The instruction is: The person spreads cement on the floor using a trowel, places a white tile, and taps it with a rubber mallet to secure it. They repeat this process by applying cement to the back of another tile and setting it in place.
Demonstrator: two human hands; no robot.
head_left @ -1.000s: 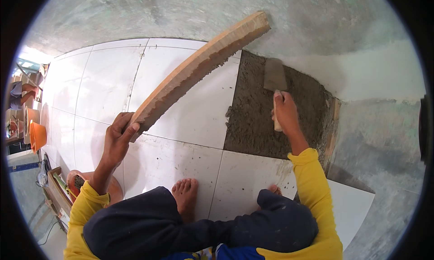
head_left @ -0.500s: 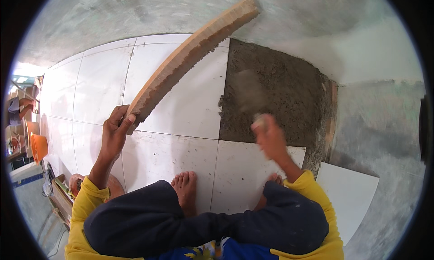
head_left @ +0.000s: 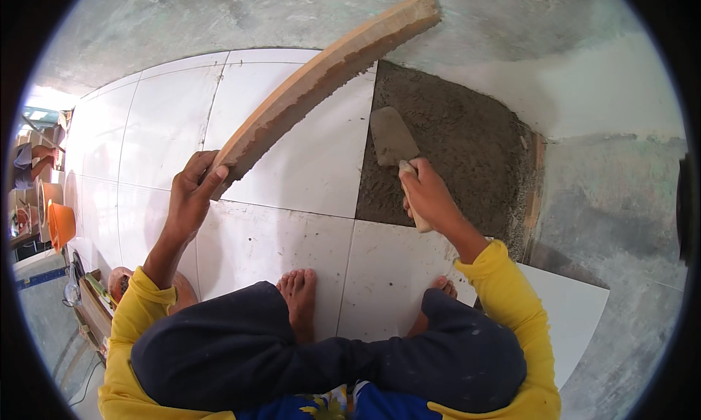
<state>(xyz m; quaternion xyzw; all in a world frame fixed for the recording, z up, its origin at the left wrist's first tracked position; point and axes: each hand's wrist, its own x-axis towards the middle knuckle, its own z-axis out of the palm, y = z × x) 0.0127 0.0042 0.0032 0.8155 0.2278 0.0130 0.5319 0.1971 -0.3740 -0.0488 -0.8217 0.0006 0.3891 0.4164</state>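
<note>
My left hand (head_left: 196, 193) is closed round the near end of a long wooden board (head_left: 321, 80), which is tilted up over the white tiles. Wet mortar clings along the board's lower edge. In my right hand (head_left: 431, 196) is a trowel (head_left: 394, 136), gripped by its wooden handle. Its flat blade lies over the left part of the grey mortar bed (head_left: 467, 142), next to the edge of a laid tile (head_left: 307, 150). Whether the blade touches the mortar I cannot tell.
A loose white tile (head_left: 558, 310) leans or lies at the right. Grey walls (head_left: 241, 18) border the far side. An orange bucket (head_left: 61, 225) stands at the far left, near another person's arm (head_left: 44, 157). My bare feet (head_left: 297, 303) rest on the tiled floor.
The trowel, blurred earlier over the mortar, is now sharp, its blade slightly farther left. My right hand has turned a little on the handle. The board has shifted slightly right.
</note>
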